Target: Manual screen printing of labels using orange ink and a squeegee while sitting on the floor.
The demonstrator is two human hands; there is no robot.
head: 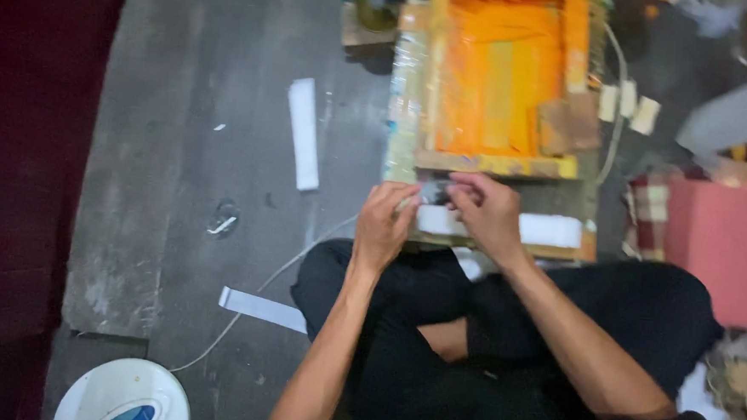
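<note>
I sit cross-legged on a grey floor in black trousers. My left hand (385, 223) and my right hand (488, 214) meet over a small grey object (434, 192), pinched between the fingers of both; what it is I cannot tell. Just under the hands lies a white strip (551, 230) on the near edge of a low wooden board (404, 109). An orange taped surface (504, 80) covers the board's far part.
Two white strips lie on the floor, one (304, 132) to the left and one (262, 308) near my knee. A white cord (249, 301) runs across. A white round appliance (125, 393) is bottom left, a pink box (725, 250) at right, a dark red wall left.
</note>
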